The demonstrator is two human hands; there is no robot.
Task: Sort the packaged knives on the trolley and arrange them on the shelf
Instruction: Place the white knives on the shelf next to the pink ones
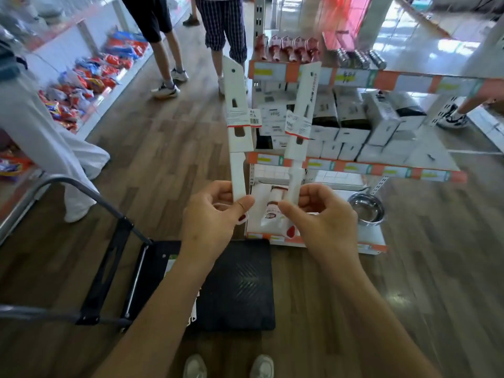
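Note:
I hold two packaged knives upright, side by side, in front of the shelf. My left hand (212, 214) grips the white handle end of the left knife package (237, 118), a white card sleeve with a barcode label. My right hand (319, 216) pinches the handle end of the right knife package (301, 113), which leans slightly right. Below my arms lies the black trolley deck (240, 285), with a bit of white packaging showing under my left forearm. Another knife package (275, 211) lies on the bottom shelf (341, 245), between my hands.
The shelf unit holds white and black boxes (351, 118) on its middle tier and red-tagged items (286, 47) on top. A steel bowl (366, 208) sits on the bottom tier. The trolley handle (90, 197) rises at left. People stand behind, and one at right.

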